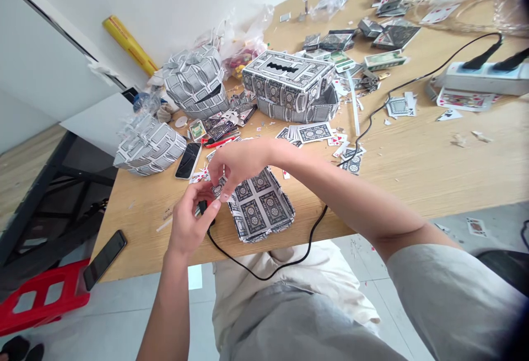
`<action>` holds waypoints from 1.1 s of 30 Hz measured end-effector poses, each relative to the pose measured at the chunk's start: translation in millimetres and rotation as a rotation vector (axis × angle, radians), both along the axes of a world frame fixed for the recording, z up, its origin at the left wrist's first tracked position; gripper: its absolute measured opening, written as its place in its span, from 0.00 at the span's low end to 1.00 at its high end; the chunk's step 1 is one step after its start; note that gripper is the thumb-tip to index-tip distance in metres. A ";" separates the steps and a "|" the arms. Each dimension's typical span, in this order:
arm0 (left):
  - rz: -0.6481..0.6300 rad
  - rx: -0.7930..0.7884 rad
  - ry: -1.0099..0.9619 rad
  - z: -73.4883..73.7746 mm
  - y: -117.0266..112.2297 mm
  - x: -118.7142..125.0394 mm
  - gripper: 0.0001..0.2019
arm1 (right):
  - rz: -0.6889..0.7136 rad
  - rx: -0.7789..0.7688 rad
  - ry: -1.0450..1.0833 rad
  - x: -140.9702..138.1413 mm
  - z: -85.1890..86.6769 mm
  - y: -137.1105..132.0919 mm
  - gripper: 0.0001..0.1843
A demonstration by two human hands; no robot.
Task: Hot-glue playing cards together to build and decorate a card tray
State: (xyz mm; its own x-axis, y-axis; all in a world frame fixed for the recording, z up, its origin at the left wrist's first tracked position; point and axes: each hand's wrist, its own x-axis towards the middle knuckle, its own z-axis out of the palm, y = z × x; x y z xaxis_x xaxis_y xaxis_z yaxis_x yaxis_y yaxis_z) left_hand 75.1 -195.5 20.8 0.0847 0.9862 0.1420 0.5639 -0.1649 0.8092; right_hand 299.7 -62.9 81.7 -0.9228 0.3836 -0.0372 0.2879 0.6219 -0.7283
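A shallow open box made of patterned playing cards [264, 204] lies on the table near its front edge. Just left of it, my left hand [188, 220] is closed, thumb and fingers pinching a small patterned playing card [217, 189]. From above, my right hand [243, 165] bends over the box's far left corner, its thumb and fingertips closed on the same card. Under my left fingers sits a black and red tool [203, 206], partly hidden, with a black cord [264, 279] running from it.
Behind stand a lidded card box [289, 74] and two woven card baskets, one [194, 82] farther back. A phone [189, 161] and loose cards [314, 132] lie nearby; another phone [105, 260] overhangs the left edge. The cord reaches a power strip [487, 79].
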 end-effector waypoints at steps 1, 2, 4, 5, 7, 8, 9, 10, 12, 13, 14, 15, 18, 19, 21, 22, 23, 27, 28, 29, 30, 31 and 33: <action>-0.029 0.028 0.081 -0.6 1.2 -3.5 0.21 | 0.011 0.020 -0.018 -0.4 0.3 -0.6 0.23; -0.055 0.061 0.158 -0.9 2.5 -7.1 0.21 | 0.021 0.041 -0.032 -0.8 0.6 -1.4 0.24; -0.100 0.122 0.271 -0.7 5.6 -13.6 0.20 | 0.036 0.079 -0.052 -1.9 1.2 -3.5 0.26; -0.119 0.143 0.299 -0.1 7.1 -16.3 0.20 | 0.035 0.096 -0.064 -2.3 1.8 -4.8 0.27; -0.146 0.180 0.330 2.1 9.6 -20.3 0.21 | 0.022 0.123 -0.088 -3.1 2.9 -7.1 0.28; -0.157 0.196 0.346 3.6 10.6 -21.6 0.21 | 0.016 0.133 -0.095 -3.4 3.1 -7.8 0.28; -0.171 0.212 0.366 5.1 11.3 -22.5 0.21 | 0.014 0.139 -0.097 -3.7 3.0 -8.2 0.28; -0.185 0.226 0.386 6.7 11.8 -23.1 0.22 | 0.016 0.145 -0.094 -4.0 2.3 -8.0 0.27; -0.211 0.250 0.416 9.2 12.5 -23.8 0.22 | 0.028 0.155 -0.080 -5.0 -0.7 -6.2 0.26; -0.220 0.259 0.422 10.1 12.7 -24.0 0.22 | 0.032 0.158 -0.071 -5.7 -2.8 -4.8 0.26; -0.227 0.267 0.424 10.6 13.0 -24.3 0.22 | 0.036 0.159 -0.063 -6.4 -5.0 -3.3 0.26; -0.231 0.272 0.423 10.7 13.2 -24.5 0.21 | 0.040 0.157 -0.055 -7.2 -7.2 -1.8 0.27; -0.245 0.274 0.409 9.7 14.2 -25.1 0.23 | 0.041 0.157 -0.053 -8.9 -11.6 0.6 0.28; -0.249 0.271 0.399 9.1 14.5 -25.3 0.25 | 0.034 0.160 -0.061 -9.2 -11.9 0.4 0.29; -0.258 0.262 0.371 8.3 15.1 -25.2 0.31 | 0.016 0.167 -0.088 -9.0 -11.0 -1.4 0.30; -0.264 0.258 0.360 8.1 15.2 -25.1 0.34 | 0.007 0.169 -0.103 -8.7 -9.8 -2.9 0.31; -0.268 0.253 0.354 8.0 15.3 -24.9 0.37 | 0.002 0.169 -0.117 -8.1 -8.4 -4.4 0.32; -0.283 0.257 0.360 7.8 14.7 -23.2 0.41 | -0.014 0.172 -0.159 -5.8 -2.3 -9.6 0.31; -0.285 0.266 0.357 7.3 14.4 -22.7 0.41 | -0.012 0.172 -0.164 -5.4 -1.1 -10.4 0.31; -0.285 0.276 0.351 6.6 14.1 -22.4 0.41 | -0.009 0.174 -0.168 -5.0 -0.1 -11.1 0.30; -0.284 0.284 0.344 5.8 13.7 -22.1 0.41 | -0.005 0.177 -0.170 -4.7 0.6 -11.6 0.30; -0.282 0.288 0.339 4.8 13.2 -21.9 0.41 | 0.000 0.181 -0.174 -4.5 1.2 -12.1 0.30; -0.284 0.284 0.337 3.3 12.4 -21.8 0.41 | 0.007 0.182 -0.188 -4.6 1.5 -13.0 0.29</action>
